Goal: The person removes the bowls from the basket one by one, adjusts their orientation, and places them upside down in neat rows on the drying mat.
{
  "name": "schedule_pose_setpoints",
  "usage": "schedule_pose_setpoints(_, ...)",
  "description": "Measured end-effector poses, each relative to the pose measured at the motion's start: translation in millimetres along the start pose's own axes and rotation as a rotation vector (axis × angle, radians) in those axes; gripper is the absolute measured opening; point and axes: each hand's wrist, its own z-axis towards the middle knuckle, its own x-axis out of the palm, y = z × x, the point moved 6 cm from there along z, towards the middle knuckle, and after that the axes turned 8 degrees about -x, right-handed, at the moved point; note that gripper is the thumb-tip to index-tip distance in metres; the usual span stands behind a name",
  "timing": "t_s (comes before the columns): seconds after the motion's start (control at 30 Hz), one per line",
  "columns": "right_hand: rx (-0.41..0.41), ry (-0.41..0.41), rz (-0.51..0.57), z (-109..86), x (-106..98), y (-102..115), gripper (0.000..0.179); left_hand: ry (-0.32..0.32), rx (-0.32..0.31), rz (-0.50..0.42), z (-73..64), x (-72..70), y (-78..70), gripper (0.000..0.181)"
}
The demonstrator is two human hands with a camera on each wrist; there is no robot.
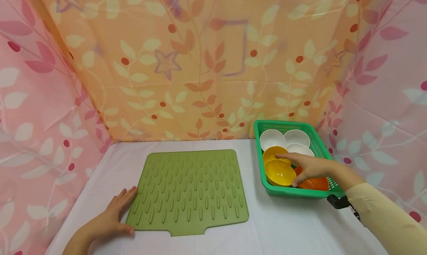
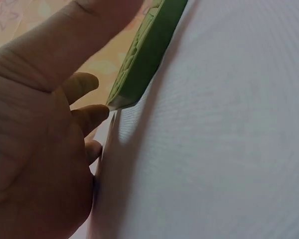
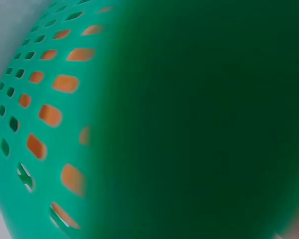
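Note:
My left hand point(image 1: 108, 218) rests at the left edge of a green ridged drying mat point(image 1: 190, 188), its fingers spread and the thumb by the near left corner. In the left wrist view the fingertips come right up to the mat's edge point(image 2: 144, 59). Over the green basket point(image 1: 291, 192) on the right reaches my right hand point(image 1: 311, 166), thumb and fingers apart. It straddles the right side of the front yellow bowl point(image 1: 278, 173), fingertips over the yellow bowl point(image 1: 269, 154) behind and thumb at the front rim. Orange bowls point(image 1: 317, 184) lie partly hidden under that hand.
White bowls point(image 1: 271, 139) fill the back of the basket. The basket's perforated wall point(image 3: 20, 164) takes up much of the right wrist view. A white cloth point(image 1: 253, 232) covers the table, with patterned curtains point(image 1: 200, 62) at the back and both sides.

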Motion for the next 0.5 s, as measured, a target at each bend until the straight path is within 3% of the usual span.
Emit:
schedule_pose_setpoints(0.13, 0.013, 0.012, 0.016, 1.4, 3, -2, 0.101, 0.034, -0.074, -0.078, -1.6, 0.4, 2.7, 0.127)
schedule_pose_setpoints(0.37, 0.050, -0.004, 0.020, -0.7, 7, -11, 0.104, 0.018, -0.042, -0.046, -1.2, 1.4, 1.6, 0.123)
schedule_pose_setpoints(0.5, 0.075, -0.002, 0.022, -2.6, 8, -10, 0.105, 0.043, -0.087, -0.094, 0.4, 1.4, 3.9, 0.123)
